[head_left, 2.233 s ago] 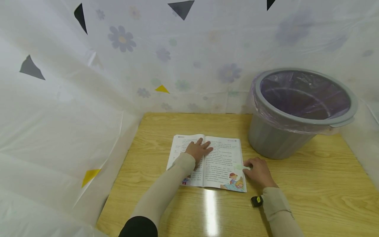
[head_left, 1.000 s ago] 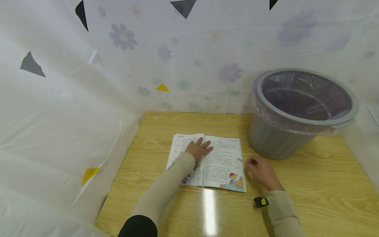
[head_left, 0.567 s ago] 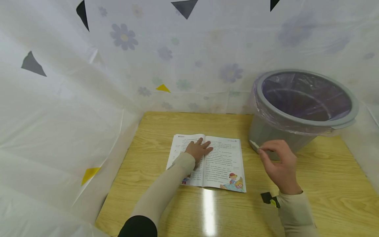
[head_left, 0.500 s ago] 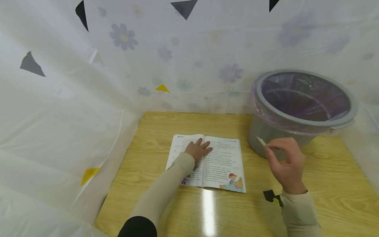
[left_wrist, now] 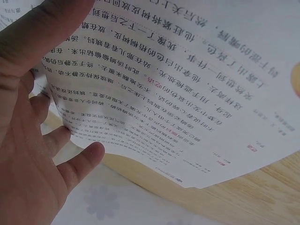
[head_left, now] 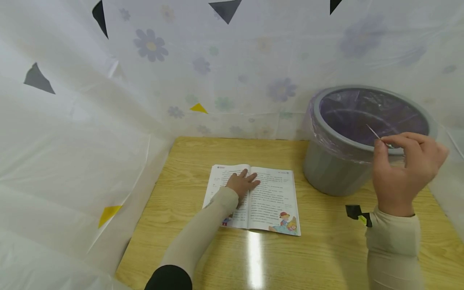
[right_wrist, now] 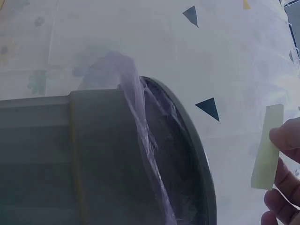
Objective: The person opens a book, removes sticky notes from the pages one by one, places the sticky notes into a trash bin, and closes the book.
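Observation:
An open book (head_left: pixel 272 193) with printed text and a coloured drawing lies on the wooden table. Across its centre fold rests my left hand (head_left: pixel 242 186), fingers spread over the pages. The left wrist view shows the fingers (left_wrist: pixel 84 164) against a curved page (left_wrist: pixel 154 93). My right hand (head_left: pixel 407 173) is raised at the near right rim of the grey trash bin (head_left: pixel 328 173), pinching a pale green sticky note strip (right_wrist: pixel 268 150) between thumb and finger. The strip appears edge-on in the head view, in front of the bin's opening.
A purple plastic liner (right_wrist: pixel 140 122) folds over the bin's rim. White sheeting (head_left: pixel 232 72) with flower prints and dark triangles encloses the wooden table (head_left: pixel 195 153) at the back and sides.
My right hand has peeled the sticky note strip from the book's right page and carried it up and right to the bin's rim. The left hand stays on the book.

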`<action>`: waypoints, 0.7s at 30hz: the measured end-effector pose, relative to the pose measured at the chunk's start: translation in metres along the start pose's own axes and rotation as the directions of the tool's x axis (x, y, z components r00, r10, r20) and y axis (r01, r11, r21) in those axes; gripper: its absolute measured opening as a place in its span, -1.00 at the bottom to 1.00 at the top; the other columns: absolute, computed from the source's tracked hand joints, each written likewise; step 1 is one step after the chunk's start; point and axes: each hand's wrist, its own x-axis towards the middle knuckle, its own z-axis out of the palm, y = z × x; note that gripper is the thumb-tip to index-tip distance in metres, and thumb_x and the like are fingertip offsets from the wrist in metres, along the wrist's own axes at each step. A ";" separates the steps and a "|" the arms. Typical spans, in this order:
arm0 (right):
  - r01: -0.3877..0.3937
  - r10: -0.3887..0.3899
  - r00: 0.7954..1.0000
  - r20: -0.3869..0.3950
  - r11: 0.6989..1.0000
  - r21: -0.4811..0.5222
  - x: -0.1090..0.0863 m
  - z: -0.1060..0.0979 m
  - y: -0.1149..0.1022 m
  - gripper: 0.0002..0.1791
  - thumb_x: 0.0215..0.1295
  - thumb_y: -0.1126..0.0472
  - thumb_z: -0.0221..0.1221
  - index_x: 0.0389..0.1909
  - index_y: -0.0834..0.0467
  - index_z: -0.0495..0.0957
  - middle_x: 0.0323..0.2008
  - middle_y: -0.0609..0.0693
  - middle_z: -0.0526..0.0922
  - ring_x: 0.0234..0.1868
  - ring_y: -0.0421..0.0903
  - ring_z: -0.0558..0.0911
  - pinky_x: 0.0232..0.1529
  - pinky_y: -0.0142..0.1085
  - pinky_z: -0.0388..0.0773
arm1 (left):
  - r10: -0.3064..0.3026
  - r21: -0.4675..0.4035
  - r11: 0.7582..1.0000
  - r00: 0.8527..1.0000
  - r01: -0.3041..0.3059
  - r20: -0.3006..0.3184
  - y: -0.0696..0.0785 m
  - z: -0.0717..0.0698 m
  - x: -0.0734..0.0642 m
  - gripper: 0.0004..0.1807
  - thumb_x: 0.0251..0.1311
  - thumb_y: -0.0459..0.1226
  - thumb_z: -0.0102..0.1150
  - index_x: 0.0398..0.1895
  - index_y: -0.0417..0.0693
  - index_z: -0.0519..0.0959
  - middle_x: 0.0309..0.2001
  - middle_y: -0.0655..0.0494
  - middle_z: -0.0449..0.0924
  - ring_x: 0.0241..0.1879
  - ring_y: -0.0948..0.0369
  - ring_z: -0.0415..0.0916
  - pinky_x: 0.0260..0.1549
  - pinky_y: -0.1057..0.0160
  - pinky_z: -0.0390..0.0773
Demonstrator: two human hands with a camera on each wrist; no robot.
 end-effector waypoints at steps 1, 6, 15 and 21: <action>-0.004 0.004 0.999 0.034 1.000 -0.021 0.002 0.000 0.004 -0.64 0.29 0.20 0.23 -0.42 0.51 0.63 -0.21 -0.59 0.36 -0.11 -0.48 0.26 0.27 -0.26 0.01 | -0.001 0.002 1.000 1.000 0.001 0.000 0.000 0.000 0.000 0.24 -0.07 -0.12 0.57 0.58 0.50 -0.10 0.62 0.38 -0.23 0.62 0.12 -0.17 0.45 0.06 0.34; -0.010 0.031 0.982 0.185 0.994 -0.112 0.001 0.001 0.022 -0.65 0.35 0.16 0.20 -0.37 0.41 0.70 -0.16 -0.67 0.28 -0.08 -0.45 0.32 0.47 -0.21 -0.11 | 0.003 0.000 1.000 1.000 -0.003 0.006 0.000 0.001 0.001 0.24 -0.05 -0.14 0.55 0.58 0.50 -0.12 0.63 0.38 -0.25 0.62 0.11 -0.18 0.45 0.05 0.34; -0.041 0.066 0.969 0.239 0.993 -0.108 -0.001 0.005 0.029 -0.77 0.26 0.24 0.26 -0.39 0.36 0.73 -0.18 -0.67 0.32 -0.09 -0.59 0.26 0.36 -0.28 0.03 | 0.005 0.001 1.000 1.000 -0.005 0.012 0.000 0.006 0.006 0.26 -0.08 -0.11 0.57 0.58 0.51 -0.13 0.63 0.39 -0.28 0.63 0.11 -0.21 0.45 0.05 0.34; -0.047 0.085 0.965 0.248 0.986 -0.158 -0.001 0.007 0.032 -0.74 0.30 0.21 0.25 -0.34 0.37 0.73 -0.17 -0.64 0.24 -0.07 -0.55 0.18 0.39 -0.23 0.02 | 0.009 0.006 1.000 1.000 -0.009 0.008 -0.001 0.009 0.008 0.30 -0.15 -0.06 0.60 0.58 0.52 -0.14 0.63 0.40 -0.27 0.63 0.12 -0.21 0.44 0.07 0.36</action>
